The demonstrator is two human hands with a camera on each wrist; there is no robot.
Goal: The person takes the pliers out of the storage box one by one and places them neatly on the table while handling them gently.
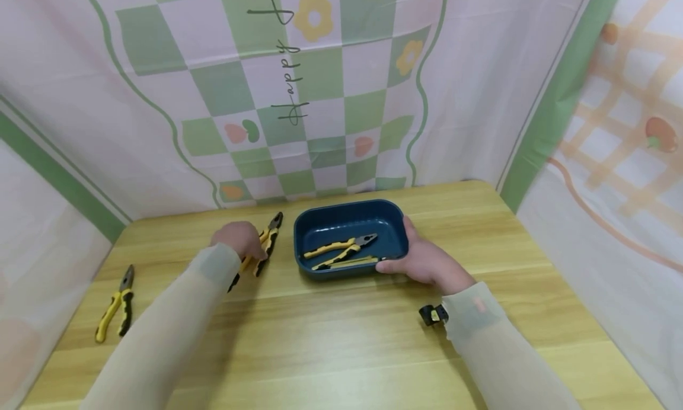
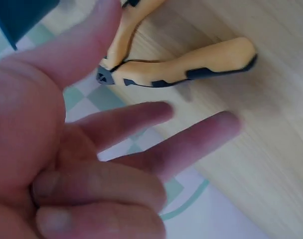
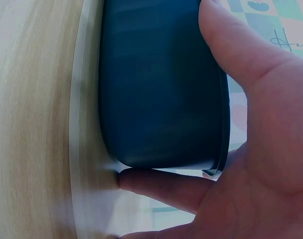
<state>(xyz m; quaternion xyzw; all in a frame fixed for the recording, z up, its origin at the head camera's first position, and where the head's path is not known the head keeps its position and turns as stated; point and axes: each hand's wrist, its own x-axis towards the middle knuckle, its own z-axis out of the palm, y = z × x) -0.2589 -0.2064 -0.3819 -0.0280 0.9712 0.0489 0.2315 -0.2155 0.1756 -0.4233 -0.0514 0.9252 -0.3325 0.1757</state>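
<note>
My left hand (image 1: pixel 240 242) is over yellow-and-black pliers (image 1: pixel 271 242), left of a dark blue box (image 1: pixel 349 208). In the left wrist view, the left hand's (image 2: pixel 106 144) thumb lies by one handle of the pliers (image 2: pixel 191 67); two fingers stretch out and two are bent inward, none of them round the handles. My right hand (image 1: pixel 427 260) grips the box's right end, thumb at the near rim. The right wrist view has this hand (image 3: pixel 261 129) against the box (image 3: pixel 161 89), one finger along its end wall. Inside the box lie pliers (image 1: pixel 349 248) and a partly hidden yellow item (image 1: pixel 354 262).
Another pair of yellow-and-black pliers (image 1: pixel 126 297) lies at the table's left side. A small black object (image 1: pixel 433 314) is at the right sleeve's cuff. A patterned curtain (image 1: pixel 320 119) hangs behind the wooden table (image 1: pixel 299 351).
</note>
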